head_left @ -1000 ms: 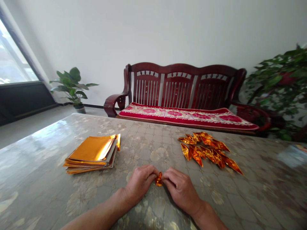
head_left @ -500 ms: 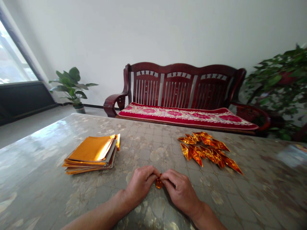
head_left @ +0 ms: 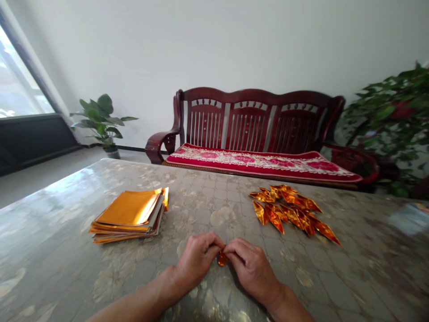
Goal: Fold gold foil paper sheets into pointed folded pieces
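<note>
Between my fingertips, low in the middle of the head view, is a small folded gold foil paper. My left hand pinches it from the left, thumb and fingers closed. From the right, my right hand pinches it too, with its fingertips nearly meeting the left ones. Most of the paper is covered by my fingers; only a rounded shiny part shows below them. To the left lies a stack of square gold foil paper sheets. A pile of folded gold foil ingots with pointed ends lies to the right.
The table has a glossy, floral-patterned cover. A clear plastic item lies at its right side. Behind stands a dark red wooden bench with a red floral cushion. Potted plants stand at both sides.
The fingertips have drawn slightly closer together over the foil paper, and its visible part now looks rounder and smoother. Both hands stay in nearly the same place.
</note>
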Action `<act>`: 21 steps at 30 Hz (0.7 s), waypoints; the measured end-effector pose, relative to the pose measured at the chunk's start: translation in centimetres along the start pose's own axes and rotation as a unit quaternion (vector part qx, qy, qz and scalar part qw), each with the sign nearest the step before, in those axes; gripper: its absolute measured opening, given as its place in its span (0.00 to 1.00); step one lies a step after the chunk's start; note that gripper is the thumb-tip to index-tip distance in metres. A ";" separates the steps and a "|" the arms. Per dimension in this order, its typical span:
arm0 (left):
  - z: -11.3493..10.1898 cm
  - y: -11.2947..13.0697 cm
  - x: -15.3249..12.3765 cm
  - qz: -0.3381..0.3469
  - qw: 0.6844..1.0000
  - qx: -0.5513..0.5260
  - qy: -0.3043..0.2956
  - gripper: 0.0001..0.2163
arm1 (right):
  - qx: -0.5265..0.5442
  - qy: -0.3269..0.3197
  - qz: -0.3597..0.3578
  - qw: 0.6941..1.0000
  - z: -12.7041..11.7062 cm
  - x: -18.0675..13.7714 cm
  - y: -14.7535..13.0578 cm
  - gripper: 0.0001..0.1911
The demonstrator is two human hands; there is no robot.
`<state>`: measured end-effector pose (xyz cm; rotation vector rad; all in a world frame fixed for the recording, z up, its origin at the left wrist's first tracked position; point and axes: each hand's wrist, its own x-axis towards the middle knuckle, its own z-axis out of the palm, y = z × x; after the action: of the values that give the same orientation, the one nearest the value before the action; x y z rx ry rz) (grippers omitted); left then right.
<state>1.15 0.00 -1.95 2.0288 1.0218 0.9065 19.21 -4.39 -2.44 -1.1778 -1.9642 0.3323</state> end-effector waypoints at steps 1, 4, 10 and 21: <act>0.0 0.0 0.0 0.001 1.000 -0.001 0.002 0.10 | -0.003 0.002 0.001 1.000 0.0 0.0 0.0 0.10; 0.1 -0.1 0.1 0.003 1.000 -0.003 0.015 0.09 | -0.014 0.014 0.001 1.000 0.0 -0.1 0.0 0.09; 0.0 -0.3 0.3 0.002 0.999 0.001 0.033 0.08 | -0.032 0.035 -0.004 0.999 -0.2 0.1 0.1 0.09; -0.2 -0.3 0.3 0.011 0.999 -0.011 0.041 0.08 | -0.043 0.045 -0.007 0.998 -0.6 0.2 0.1 0.09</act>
<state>0.97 0.40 -1.95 2.0033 1.0311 1.0163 19.66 -4.27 -1.99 -1.2116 -1.9250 0.1848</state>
